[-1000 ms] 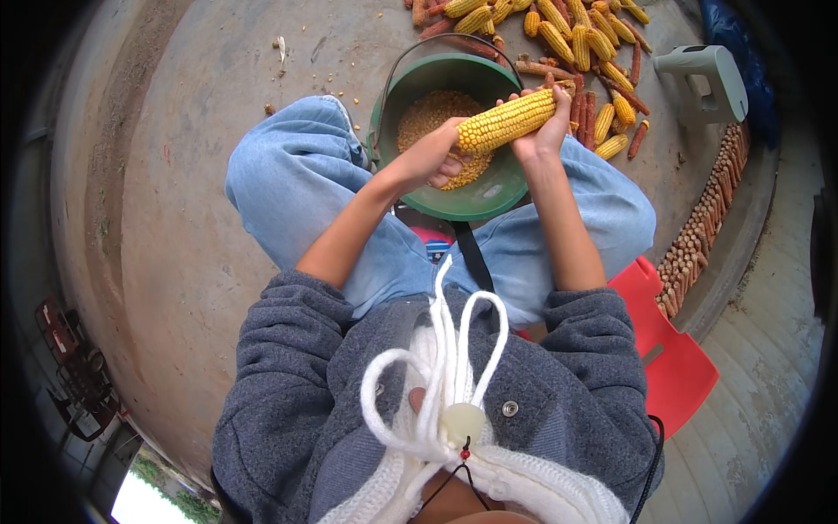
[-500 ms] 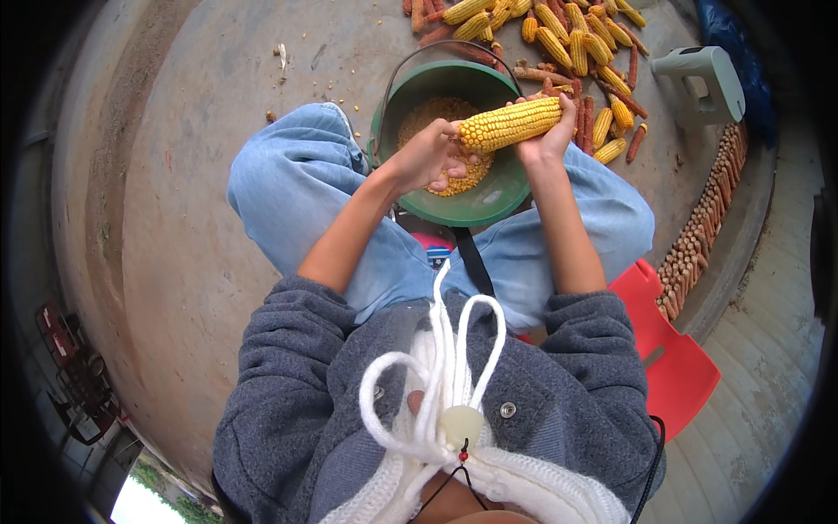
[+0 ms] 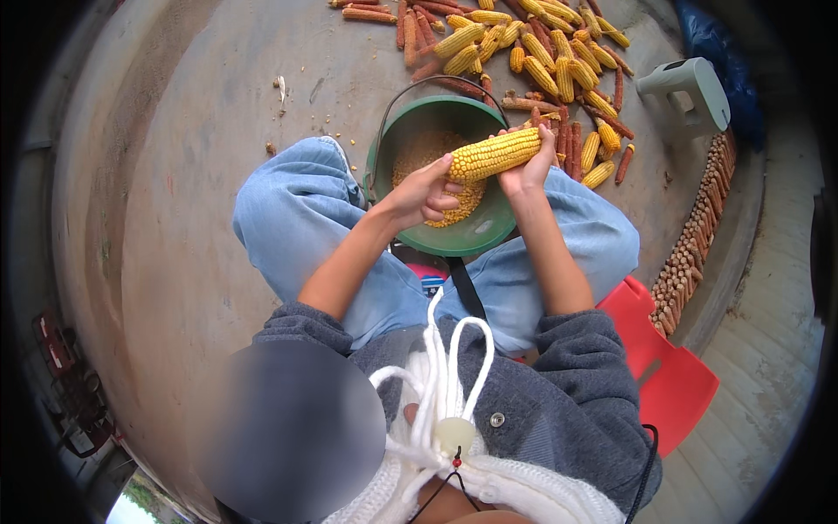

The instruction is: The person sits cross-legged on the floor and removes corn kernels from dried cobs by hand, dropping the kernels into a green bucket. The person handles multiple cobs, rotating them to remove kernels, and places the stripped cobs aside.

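A full yellow ear of corn (image 3: 493, 155) is held over the green bucket (image 3: 493, 225), which sits between my bent legs. My right hand (image 3: 526, 170) is closed round its right end. At the left end, my left hand (image 3: 421, 192) presses its thumb against the kernels, its other fingers curled beneath. Loose yellow kernels (image 3: 464, 208) cover the bucket's bottom, partly hidden by my left hand and the ear.
Beyond the bucket lies a pile of yellow ears (image 3: 543, 74) mixed with bare reddish cobs (image 3: 410, 39). A grey-white handled appliance (image 3: 690, 94) stands at right, near a long stack of cobs (image 3: 690, 249). A red plastic chair (image 3: 676, 380) is beside me.
The whole scene sits slightly lower in view. My left thumb has come onto the left end of the ear, and its fingers have curled in more. My right hand keeps its hold.
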{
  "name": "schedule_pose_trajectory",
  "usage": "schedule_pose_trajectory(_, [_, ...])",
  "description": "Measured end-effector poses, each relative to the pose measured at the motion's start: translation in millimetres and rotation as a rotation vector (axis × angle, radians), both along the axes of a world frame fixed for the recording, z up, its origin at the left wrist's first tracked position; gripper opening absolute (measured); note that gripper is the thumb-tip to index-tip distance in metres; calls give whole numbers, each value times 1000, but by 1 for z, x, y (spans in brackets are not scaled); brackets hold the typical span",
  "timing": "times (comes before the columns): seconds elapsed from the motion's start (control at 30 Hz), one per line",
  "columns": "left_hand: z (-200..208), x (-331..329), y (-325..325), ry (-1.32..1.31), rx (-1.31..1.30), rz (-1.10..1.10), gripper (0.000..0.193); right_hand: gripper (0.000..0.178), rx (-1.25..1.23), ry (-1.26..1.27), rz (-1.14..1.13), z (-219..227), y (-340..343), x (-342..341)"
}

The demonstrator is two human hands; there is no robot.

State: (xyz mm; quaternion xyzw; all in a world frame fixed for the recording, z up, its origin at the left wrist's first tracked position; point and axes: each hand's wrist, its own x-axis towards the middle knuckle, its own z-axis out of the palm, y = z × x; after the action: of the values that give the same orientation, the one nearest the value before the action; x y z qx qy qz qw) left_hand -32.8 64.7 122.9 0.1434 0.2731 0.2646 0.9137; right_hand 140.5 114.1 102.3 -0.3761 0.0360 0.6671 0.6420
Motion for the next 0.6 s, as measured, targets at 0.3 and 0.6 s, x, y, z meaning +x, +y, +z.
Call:
schedule_pose_trajectory(0.3, [0, 2, -1, 4, 37, -11, 41, 30, 9, 8, -30, -7, 4, 4])
schedule_pose_trajectory(0.6, [9, -8, -4, -41, -7, -45, 38, 41, -15, 15, -32, 6, 0, -2])
